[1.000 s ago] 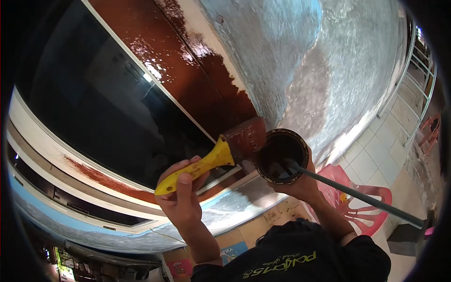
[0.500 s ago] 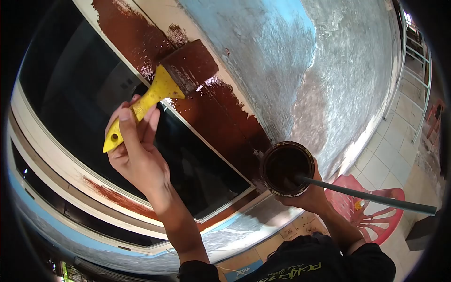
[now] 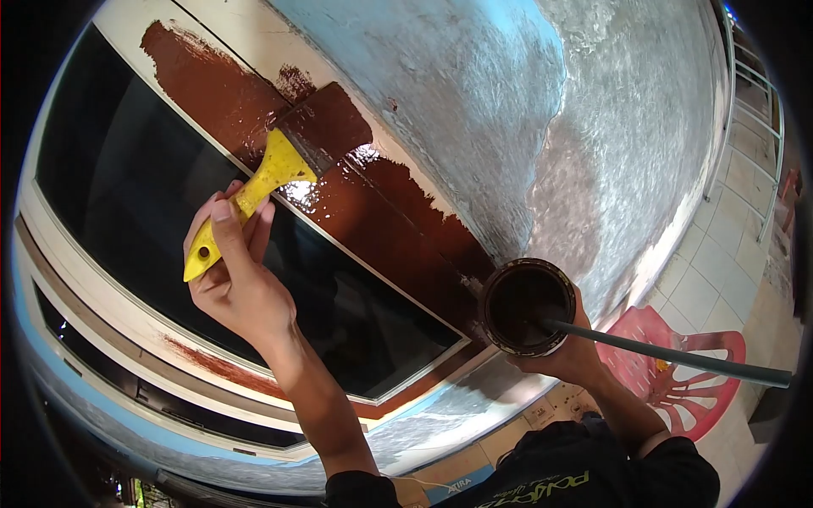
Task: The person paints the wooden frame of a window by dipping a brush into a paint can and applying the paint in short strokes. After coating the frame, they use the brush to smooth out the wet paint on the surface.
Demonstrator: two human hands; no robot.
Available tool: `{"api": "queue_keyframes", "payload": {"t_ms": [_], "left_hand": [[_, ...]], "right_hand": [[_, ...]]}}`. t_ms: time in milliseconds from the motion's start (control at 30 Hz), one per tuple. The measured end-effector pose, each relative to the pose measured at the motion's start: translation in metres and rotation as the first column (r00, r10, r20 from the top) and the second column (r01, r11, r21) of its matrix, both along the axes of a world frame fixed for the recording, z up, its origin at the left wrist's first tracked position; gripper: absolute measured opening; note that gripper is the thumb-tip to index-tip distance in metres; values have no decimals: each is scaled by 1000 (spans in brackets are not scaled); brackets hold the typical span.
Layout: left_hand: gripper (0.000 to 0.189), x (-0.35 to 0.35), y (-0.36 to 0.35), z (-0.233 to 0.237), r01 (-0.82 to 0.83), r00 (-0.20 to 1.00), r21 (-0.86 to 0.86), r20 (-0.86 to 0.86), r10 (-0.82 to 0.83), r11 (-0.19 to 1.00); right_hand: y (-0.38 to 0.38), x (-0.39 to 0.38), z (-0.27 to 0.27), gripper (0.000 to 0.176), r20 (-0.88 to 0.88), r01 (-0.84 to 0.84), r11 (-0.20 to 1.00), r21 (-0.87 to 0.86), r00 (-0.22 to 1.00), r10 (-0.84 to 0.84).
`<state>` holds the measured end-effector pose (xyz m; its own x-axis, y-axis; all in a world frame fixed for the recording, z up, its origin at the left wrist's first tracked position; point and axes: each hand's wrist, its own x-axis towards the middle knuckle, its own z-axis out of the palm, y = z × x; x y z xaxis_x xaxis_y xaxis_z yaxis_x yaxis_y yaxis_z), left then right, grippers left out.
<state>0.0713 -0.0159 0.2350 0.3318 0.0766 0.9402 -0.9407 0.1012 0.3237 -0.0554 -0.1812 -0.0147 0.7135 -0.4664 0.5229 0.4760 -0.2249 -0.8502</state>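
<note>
My left hand is closed around the yellow handle of a wide paintbrush. Its dark bristles lie against the window frame, in wet reddish-brown paint. Below and right of the brush, my right hand grips a round paint can from its right side. The can is open at the top, with dark brown paint inside. A grey-green stick stands out of it, leaning to the right. Part of the right hand is hidden behind the can.
Dark window glass lies beside the painted frame. A grey and blue wall rises on the other side. On the tiled floor at right stands a red plastic chair, near a metal railing.
The brush and my left hand sit slightly farther left and lower in the view. The paint can has shifted a little right and down. Both hands keep their hold.
</note>
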Motion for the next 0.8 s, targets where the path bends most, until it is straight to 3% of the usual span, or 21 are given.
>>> {"api": "queue_keyframes", "payload": {"t_ms": [200, 367, 600, 800], "left_hand": [[30, 2, -1, 7, 26, 1000, -25, -4, -26, 999], [30, -1, 5, 5, -67, 998, -29, 1, 67, 997], [28, -2, 3, 17, 80, 997, -30, 5, -80, 996], [28, 3, 8, 21, 17, 1000, -63, 19, -16, 998]], "right_hand": [[-5, 0, -9, 98, 14, -1, 1000, 19, 1000, 0], [-8, 0, -7, 99, 20, -21, 1000, 17, 1000, 20], [-9, 0, -7, 99, -9, -24, 1000, 5, 1000, 24], [-10, -1, -6, 100, -2, -48, 998, 37, 999, 49]]}}
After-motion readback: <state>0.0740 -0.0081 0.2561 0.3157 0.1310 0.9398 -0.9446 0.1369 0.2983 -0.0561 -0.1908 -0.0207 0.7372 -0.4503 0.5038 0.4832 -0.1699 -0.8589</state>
